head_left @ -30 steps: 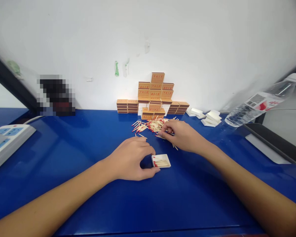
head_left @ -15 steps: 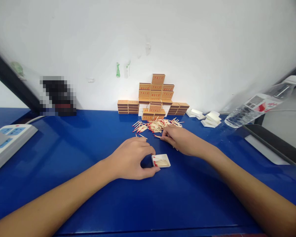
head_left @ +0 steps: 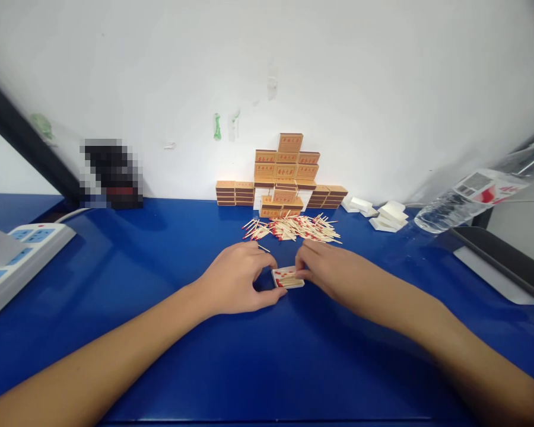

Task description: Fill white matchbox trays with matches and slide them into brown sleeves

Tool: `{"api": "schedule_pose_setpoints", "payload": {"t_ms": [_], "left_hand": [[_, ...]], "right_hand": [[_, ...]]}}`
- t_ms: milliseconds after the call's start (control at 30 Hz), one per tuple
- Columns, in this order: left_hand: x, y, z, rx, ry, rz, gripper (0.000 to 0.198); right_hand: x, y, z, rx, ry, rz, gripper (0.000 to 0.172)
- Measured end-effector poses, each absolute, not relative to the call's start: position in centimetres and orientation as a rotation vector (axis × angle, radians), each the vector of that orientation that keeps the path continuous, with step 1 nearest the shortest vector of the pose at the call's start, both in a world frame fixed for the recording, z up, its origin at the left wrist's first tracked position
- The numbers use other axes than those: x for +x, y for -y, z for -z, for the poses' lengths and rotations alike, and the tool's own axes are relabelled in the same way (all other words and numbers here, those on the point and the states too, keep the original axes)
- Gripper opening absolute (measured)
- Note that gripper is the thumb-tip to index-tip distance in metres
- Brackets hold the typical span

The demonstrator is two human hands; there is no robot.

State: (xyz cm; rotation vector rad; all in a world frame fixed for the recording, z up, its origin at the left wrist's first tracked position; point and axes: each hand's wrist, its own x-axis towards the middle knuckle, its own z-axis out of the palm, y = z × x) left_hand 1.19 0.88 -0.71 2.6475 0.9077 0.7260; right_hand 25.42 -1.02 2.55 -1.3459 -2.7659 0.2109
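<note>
A small white matchbox tray [head_left: 289, 285] with several red-tipped matches lies on the blue table [head_left: 231, 367]. My left hand [head_left: 244, 279] grips its left end between thumb and fingers. At the tray's right end, my right hand [head_left: 318, 267] has thumb and forefinger pinched together over the matches, on matches partly hidden by the fingers. Behind my hands is a loose pile of red-tipped matches [head_left: 293, 227]. Orange matchboxes [head_left: 286, 171] stand stacked against the wall beyond the pile.
White empty trays [head_left: 389, 216] lie at the back right, beside a leaning plastic bottle [head_left: 476, 190]. A dark phone-like object [head_left: 507, 261] sits at the right edge. On the left are a power strip [head_left: 31, 255] and a blurred black object [head_left: 111, 173].
My right hand has come from the match pile down to the tray's right end. The tray and my left hand have shifted slightly up in the view, and more red tips show in the tray.
</note>
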Motion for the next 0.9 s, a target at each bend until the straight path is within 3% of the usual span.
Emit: {"api": "schedule_pose_setpoints", "payload": {"t_ms": [133, 500, 900], "left_hand": [[1.3, -0.8, 0.7, 2.653, -0.894, -0.711, 0.023], [1.2, -1.1, 1.0, 2.650, -0.876, -0.777, 0.024], [1.3, -1.1, 0.8, 2.665, -0.861, -0.764, 0.023]], "right_hand": [[24.0, 1.7, -1.9, -1.244, 2.852, -0.057, 0.014], [27.6, 0.0, -2.6, -1.354, 2.595, -0.510, 0.020], [26.7, 0.5, -1.9, -1.295, 2.572, -0.534, 0.014]]}}
